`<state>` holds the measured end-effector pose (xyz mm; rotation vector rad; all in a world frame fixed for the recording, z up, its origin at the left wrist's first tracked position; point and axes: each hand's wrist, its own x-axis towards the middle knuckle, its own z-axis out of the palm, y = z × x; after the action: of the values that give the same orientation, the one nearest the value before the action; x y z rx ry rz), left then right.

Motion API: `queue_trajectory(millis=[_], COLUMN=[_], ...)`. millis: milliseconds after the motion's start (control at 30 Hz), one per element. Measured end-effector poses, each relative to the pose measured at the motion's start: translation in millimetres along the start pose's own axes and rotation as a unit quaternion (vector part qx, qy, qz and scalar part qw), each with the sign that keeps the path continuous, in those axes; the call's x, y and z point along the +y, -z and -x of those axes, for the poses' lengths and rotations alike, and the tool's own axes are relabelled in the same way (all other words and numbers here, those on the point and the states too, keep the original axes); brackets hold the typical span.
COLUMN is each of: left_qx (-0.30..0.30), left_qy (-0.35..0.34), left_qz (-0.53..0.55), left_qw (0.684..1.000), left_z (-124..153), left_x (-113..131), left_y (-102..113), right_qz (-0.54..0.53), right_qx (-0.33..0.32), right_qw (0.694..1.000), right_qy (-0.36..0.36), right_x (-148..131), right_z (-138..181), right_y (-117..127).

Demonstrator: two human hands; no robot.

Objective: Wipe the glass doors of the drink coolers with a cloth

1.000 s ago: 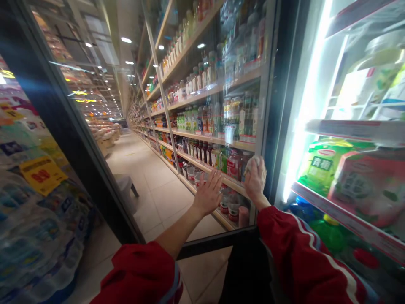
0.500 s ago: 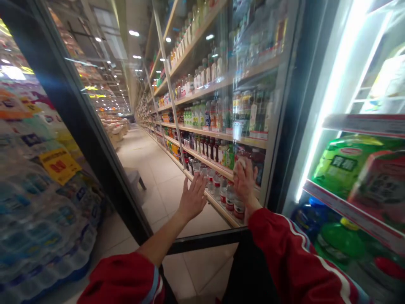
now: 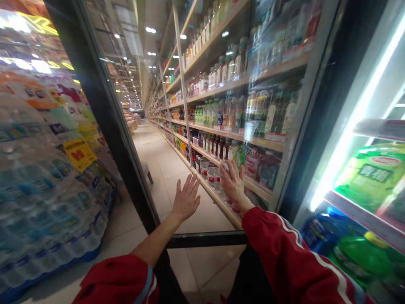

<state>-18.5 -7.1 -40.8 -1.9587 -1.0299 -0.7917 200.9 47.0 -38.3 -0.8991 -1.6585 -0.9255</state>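
Note:
A glass door (image 3: pixel 205 240) with a black frame stands open before me. My left hand (image 3: pixel 186 199) lies flat against its pane, fingers spread, holding nothing. To the right of it, my right hand (image 3: pixel 232 183) presses a small, crumpled white cloth or tissue (image 3: pixel 225 166) on the glass. Only a bit of that white piece shows between the fingers, so its exact kind is unclear. Both forearms reach up from red sleeves with white and light blue stripes.
Shelves of bottled drinks (image 3: pixel 221 126) appear through the pane, along a tiled aisle (image 3: pixel 155 147). At the left are stacked packs of water bottles (image 3: pixel 41 202) with a yellow price sign (image 3: pixel 79 155). On the right, a lit cooler holds a green drink pack (image 3: pixel 373 177) and large bottles (image 3: pixel 362 255).
My right hand has slid left across the glass with the white piece. My left hand has shifted slightly left on the pane. The view has turned a little to the left.

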Motion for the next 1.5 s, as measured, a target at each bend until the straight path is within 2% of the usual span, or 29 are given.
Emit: queue_trajectory(millis=[100,233,333,400,500,567,633,800,867,933,1100,1333,1400,1500], left_qx=[-0.009,-0.021,-0.017,-0.008,-0.002,-0.004,-0.004,-0.013,-0.015,-0.013,0.005,0.03,0.037,0.042], left_qy=[0.016,0.027,0.036,0.046,0.063,0.072,0.077,0.084,0.092,0.104,0.112,0.096,0.094,0.095], left_qz=[-0.003,-0.009,-0.014,-0.017,-0.02,-0.021,-0.024,-0.035,-0.038,-0.045,-0.046,-0.027,-0.028,-0.039], left_qw=[1.0,0.999,0.999,0.999,0.998,0.997,0.997,0.996,0.995,0.994,0.993,0.995,0.995,0.994], left_z=[5.7,13.2,19.6,24.1,30.9,35.1,38.8,46.9,49.0,49.8,45.3,34.4,33.7,35.9], left_x=[-6.0,-12.3,-20.4,-27.4,-36.9,-40.9,-43.0,-49.6,-55.0,-60.5,-64.1,-60.2,-63.5,-69.4], left_y=[2.2,4.8,7.3,9.0,10.8,11.4,11.7,13.4,15.2,17.1,16.9,11.9,13.5,17.0], right_qz=[-0.005,-0.049,-0.07,-0.063,-0.031,-0.02,-0.027,-0.077,-0.085,-0.084,-0.064,-0.074,-0.074,-0.06], right_qx=[-0.019,-0.108,-0.125,-0.1,-0.042,-0.026,-0.041,-0.12,-0.119,-0.1,-0.046,-0.1,-0.096,-0.053], right_qw=[1.0,0.983,0.973,0.979,0.994,0.998,0.996,0.97,0.966,0.971,0.991,0.97,0.974,0.988], right_qy=[0.013,0.142,0.182,0.163,0.091,0.061,0.08,0.198,0.214,0.202,0.107,0.209,0.192,0.131], right_x=[-11.8,-48.8,-61.3,-57.9,-48.1,-48.1,-56.6,-91.2,-96.6,-94.4,-82.0,-92.5,-90.8,-85.8], right_z=[-0.9,20.0,22.1,11.7,-9.7,-17.4,-15.5,3.6,1.1,-9.9,-39.1,-31.2,-41.2,-64.9], right_y=[-3.6,-13.4,-16.8,-16.4,-15.9,-17.1,-19.0,-23.6,-24.5,-25.4,-29.5,-31.3,-31.7,-31.8])
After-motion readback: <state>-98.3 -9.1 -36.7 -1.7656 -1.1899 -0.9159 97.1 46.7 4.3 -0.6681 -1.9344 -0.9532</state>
